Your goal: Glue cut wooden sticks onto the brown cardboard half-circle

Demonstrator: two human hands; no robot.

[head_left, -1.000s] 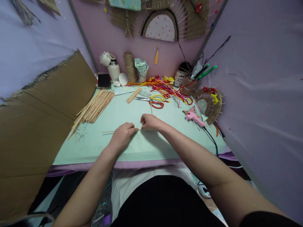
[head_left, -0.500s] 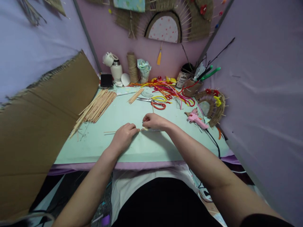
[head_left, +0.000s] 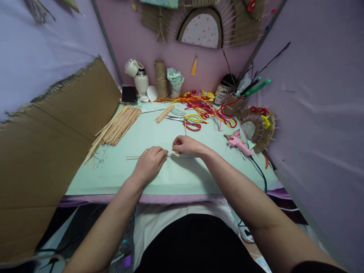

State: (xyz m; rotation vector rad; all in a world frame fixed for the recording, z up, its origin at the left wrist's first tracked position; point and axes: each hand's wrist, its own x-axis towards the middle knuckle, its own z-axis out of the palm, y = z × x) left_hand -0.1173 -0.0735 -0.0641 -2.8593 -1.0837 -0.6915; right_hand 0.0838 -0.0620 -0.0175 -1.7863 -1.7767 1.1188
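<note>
Two thin wooden sticks (head_left: pixel 132 157) lie crosswise near the front of the table, with my left hand (head_left: pixel 150 161) closed over them and pressing them down. Just to its right, my right hand (head_left: pixel 184 145) is pinched around another thin wooden stick (head_left: pixel 185 128), whose far end slants up behind the knuckles. Under the right fingertips is a small pale piece (head_left: pixel 175 153), too small to make out. A pale strip runs below the right wrist, partly hidden by it.
A pile of wooden sticks (head_left: pixel 119 125) lies at left beside a cardboard sheet (head_left: pixel 62 132). Scissors (head_left: pixel 192 125) and coloured pipe cleaners (head_left: pixel 204 108) lie beyond my hands. A pink glue gun (head_left: pixel 239 144) with a cord rests at right, near a woven arch (head_left: pixel 265 132).
The left fingers have shifted slightly on the sticks, the thumb now less stretched out. The right hand keeps its pinch almost in place. The camera view has tilted and shifted a little.
</note>
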